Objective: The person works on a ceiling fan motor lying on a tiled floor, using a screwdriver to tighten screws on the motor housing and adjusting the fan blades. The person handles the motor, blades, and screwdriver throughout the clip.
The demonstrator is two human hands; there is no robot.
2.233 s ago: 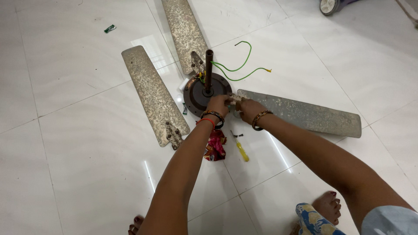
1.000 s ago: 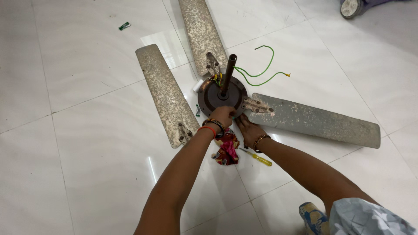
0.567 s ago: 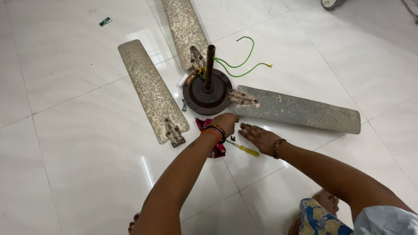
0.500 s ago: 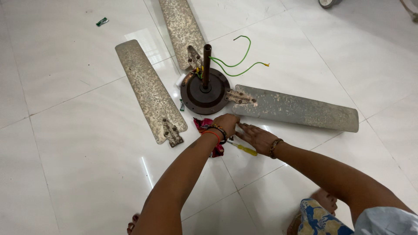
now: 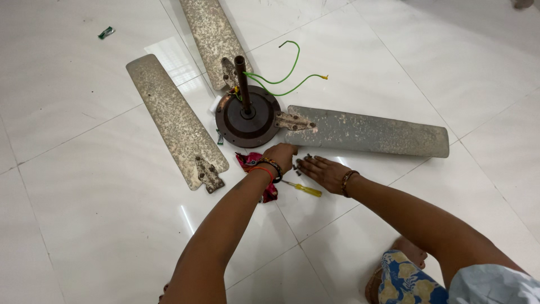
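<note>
**Hands at the fan hub, screws on the tile**

A dismantled ceiling fan lies on the white floor. Its round brown motor sits in the middle with a rusty rod standing up from it and green wires curling away to the right. One blade is joined to the motor by its bracket and stretches off to the right; a second blade runs up out of view behind the rod; a third blade lies loose on the left, its bracket end nearest the person.

The left hand rests just below the motor's rim, fingers curled together — whether they pinch anything I cannot tell. The right hand lies flat beside it, palm down, fingers spread apart on the tile. Between and just above the two hands sit a few small dark screws (tiny, hard to count), close under the attached blade's edge.

A yellow-handled screwdriver lies on the floor just below the hands, near a red cloth partly under the left wrist. Far off, top left, a small green scrap.
</note>
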